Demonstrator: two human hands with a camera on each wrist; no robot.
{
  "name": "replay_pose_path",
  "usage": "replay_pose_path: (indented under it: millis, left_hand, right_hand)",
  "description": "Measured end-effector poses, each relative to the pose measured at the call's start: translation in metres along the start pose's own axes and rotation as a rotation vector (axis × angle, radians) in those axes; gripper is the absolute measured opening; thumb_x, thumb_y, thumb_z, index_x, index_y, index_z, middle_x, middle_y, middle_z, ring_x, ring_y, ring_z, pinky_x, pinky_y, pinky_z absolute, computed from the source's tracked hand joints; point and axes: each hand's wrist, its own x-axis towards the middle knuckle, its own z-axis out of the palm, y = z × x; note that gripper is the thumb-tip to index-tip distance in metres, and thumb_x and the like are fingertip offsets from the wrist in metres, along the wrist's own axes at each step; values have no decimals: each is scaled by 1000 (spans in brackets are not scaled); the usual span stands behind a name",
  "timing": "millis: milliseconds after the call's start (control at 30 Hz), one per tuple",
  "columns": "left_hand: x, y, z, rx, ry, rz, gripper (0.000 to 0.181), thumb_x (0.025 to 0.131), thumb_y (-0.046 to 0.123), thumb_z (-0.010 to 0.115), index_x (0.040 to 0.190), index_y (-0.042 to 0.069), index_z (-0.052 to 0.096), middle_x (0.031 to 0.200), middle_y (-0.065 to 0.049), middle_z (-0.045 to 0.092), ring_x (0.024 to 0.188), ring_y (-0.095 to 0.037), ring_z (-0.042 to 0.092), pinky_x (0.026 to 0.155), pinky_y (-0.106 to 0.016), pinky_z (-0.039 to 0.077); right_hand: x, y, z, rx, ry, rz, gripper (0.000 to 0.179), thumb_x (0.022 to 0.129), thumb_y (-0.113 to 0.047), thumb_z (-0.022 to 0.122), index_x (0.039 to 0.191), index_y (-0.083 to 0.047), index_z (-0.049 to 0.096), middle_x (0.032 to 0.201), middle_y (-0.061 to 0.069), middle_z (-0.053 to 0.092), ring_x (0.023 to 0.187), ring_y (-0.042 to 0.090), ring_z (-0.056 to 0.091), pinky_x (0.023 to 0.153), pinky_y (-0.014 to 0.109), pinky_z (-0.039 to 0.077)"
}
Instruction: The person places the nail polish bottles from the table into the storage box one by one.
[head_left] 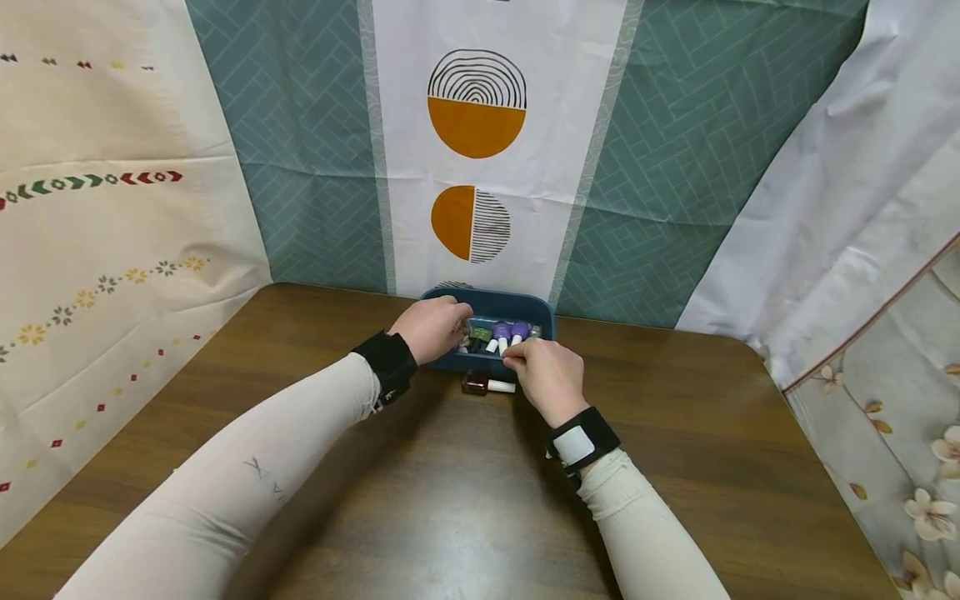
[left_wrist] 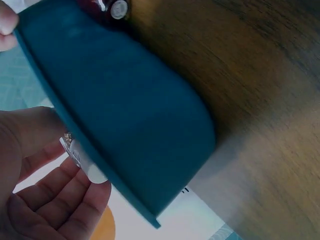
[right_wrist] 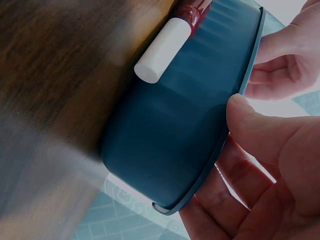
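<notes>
A dark blue plastic bin (head_left: pixel 491 297) stands at the back of the table, holding several small nail polish bottles, including purple ones (head_left: pixel 520 329). My left hand (head_left: pixel 435 327) reaches over its left end. In the left wrist view that hand holds a nail polish bottle (left_wrist: pixel 85 160) with a white cap and a glittery body, partly hidden by the rim. My right hand (head_left: pixel 553 379) grips the bin's front rim, thumb outside and fingers inside. A dark red nail polish bottle (head_left: pixel 475 383) with a white cap (right_wrist: pixel 162 50) lies on its side before the bin.
The brown wooden table (head_left: pixel 450 500) stretches in front of the bin and to both sides. A patterned curtain (head_left: pixel 315 167) hangs right behind the bin. Pale cloths cover the left (head_left: pixel 135 250) and right (head_left: pixel 840 208) sides.
</notes>
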Motion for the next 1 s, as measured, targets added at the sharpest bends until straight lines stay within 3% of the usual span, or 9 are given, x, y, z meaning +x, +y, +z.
replay_pose_path:
  millis: [367,600,1000]
  left_hand:
    - [15,-10,10,44,-85,-37,22,98,15,74,118,8,73,106,-10,71,101,-27,66,92,-43,56]
    - [27,-16,15,32,-86,-50,11,99,16,72,108,8,74,96,-6,71,91,-25,67,87,-41,57]
    - [44,-23,26,58,-165,-105,13,100,17,71,110,9,73,98,-7,73,92,-25,67,88,-42,56]
  right_hand:
    - [-1,0,1,5,-1,0,11,93,-26,80,102,-23,85,99,-3,80,87,21,74,64,41,55]
    - [0,1,0,-11,2,14,11,93,-28,81,103,-25,85,100,-4,80,88,20,74,64,42,55]
    - [0,1,1,-16,0,11,11,93,-28,81,102,-26,85,101,-5,80,89,20,75,65,42,55]
